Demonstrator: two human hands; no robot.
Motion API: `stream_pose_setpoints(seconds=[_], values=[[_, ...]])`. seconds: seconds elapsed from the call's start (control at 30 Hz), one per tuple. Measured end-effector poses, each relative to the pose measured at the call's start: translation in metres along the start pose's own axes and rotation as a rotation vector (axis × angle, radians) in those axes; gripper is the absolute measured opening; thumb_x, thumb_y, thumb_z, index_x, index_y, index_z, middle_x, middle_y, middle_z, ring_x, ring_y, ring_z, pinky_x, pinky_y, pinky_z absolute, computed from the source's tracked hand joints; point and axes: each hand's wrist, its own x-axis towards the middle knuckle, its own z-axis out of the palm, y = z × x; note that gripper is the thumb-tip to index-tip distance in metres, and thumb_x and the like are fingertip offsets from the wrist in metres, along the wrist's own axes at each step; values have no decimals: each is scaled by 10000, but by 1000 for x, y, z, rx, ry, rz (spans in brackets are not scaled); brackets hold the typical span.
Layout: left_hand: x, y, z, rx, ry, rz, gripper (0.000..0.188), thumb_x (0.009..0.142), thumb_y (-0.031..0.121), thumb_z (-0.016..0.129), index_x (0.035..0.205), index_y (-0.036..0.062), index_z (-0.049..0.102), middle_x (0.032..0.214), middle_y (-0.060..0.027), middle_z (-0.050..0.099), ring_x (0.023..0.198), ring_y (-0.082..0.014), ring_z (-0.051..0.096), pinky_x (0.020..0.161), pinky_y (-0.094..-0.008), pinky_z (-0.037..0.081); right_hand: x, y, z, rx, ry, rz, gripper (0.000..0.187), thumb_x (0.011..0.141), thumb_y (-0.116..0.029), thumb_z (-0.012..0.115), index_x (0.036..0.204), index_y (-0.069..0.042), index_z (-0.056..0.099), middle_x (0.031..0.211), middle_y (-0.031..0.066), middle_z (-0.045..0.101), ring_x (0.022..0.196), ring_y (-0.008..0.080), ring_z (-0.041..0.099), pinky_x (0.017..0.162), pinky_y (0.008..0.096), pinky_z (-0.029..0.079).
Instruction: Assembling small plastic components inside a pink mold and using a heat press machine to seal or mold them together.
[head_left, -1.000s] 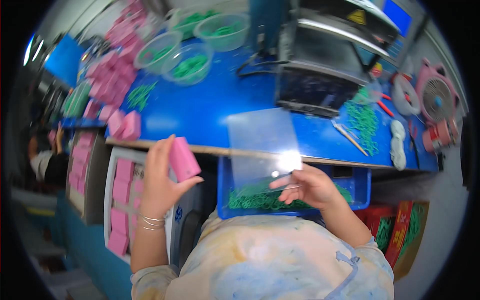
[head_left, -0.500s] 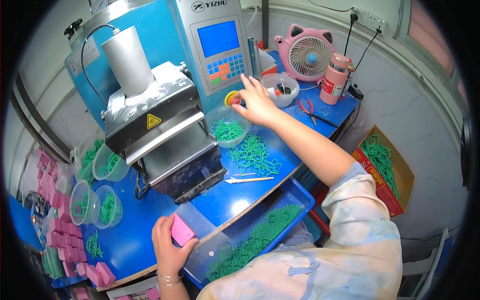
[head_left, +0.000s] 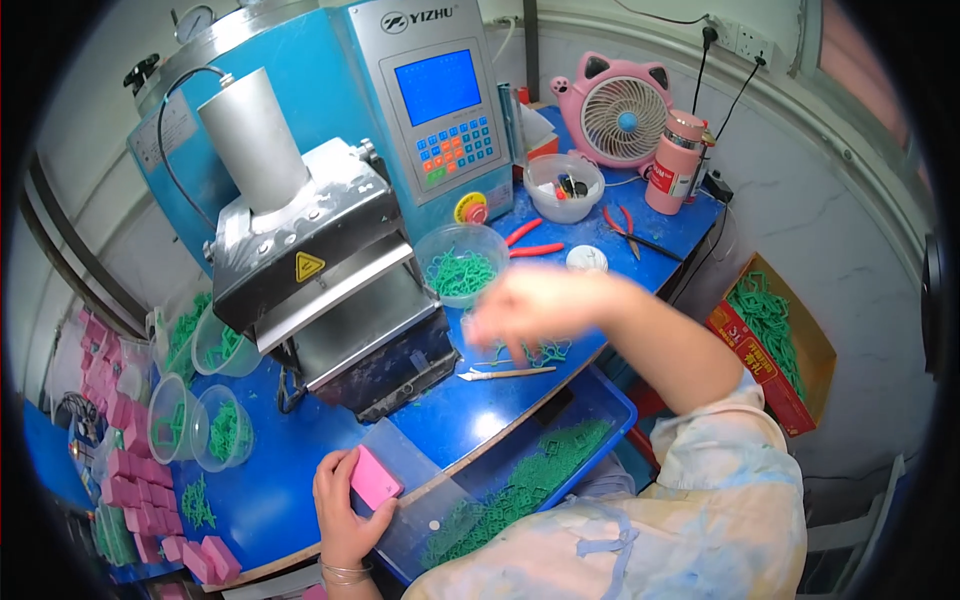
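At the table's front edge, my left hand has its thumb and fingers around a flat pink block. The block rests on a clear plastic sheet. My right hand, smeared by motion, is over a loose pile of small green pieces and hides most of it; I cannot make out its fingers. Beside that hand stands a clear bowl of green pieces. A thin pale stick-like tool lies in front of the pile.
A press machine with a control panel stands at the back. Clear tubs and stacked pink blocks are at left. Below the edge sits a blue drawer of green pieces. Pliers, a fan and a bottle stay at right.
My right hand has moved from near the control panel down toward me, over the green pile. Red-handled pliers and a white round lid behind it now show. My left hand keeps the pink block.
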Motion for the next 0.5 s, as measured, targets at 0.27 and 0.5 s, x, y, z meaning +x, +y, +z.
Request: stream_pose_setpoints(seconds=[0.27, 0.5], values=[[2, 24, 17, -152, 75, -10, 638, 521, 245, 814, 1061, 47, 538, 1113, -144, 518, 1086, -310, 478, 939, -428, 361, 9, 72, 194, 1163, -703, 167, 604, 861, -260, 590, 1371, -82, 320, 954, 148, 645, 575, 134, 609, 472, 229, 479], [-13, 44, 2, 152, 257, 348, 640, 515, 353, 835, 1062, 169, 556, 1206, -119, 435, 1162, -396, 397, 959, -513, 336, -2, 64, 207, 749, -457, -120, 530, 892, -133, 520, 1387, -153, 329, 1071, 92, 613, 634, 88, 542, 594, 226, 465]])
